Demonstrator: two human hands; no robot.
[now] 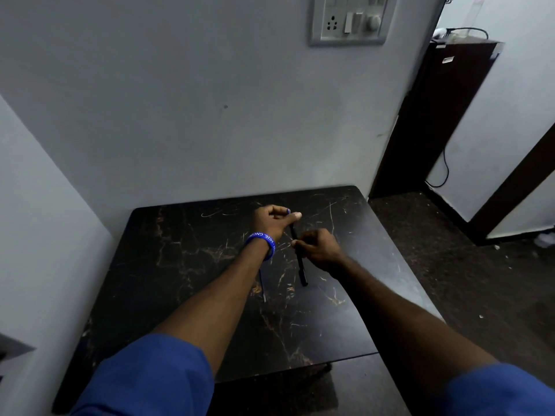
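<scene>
**Left hand (271,220) and right hand (318,247) clasped on a black pen (301,264)**

The pen's upper end is gripped in the curled left fingers, and its middle is pinched by the right fingertips. The pen is held slanted over the dark marbled table (180,265), its lower tip at or near the surface. A thin blue refill (263,285) is laid by the left wrist.

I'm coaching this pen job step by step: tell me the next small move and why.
Probably steady the black pen with the right hand and let the left hand twist its upper end: both hands grip it above the table, and a thin blue rod, perhaps its refill, lies loose beside the left forearm.
</scene>
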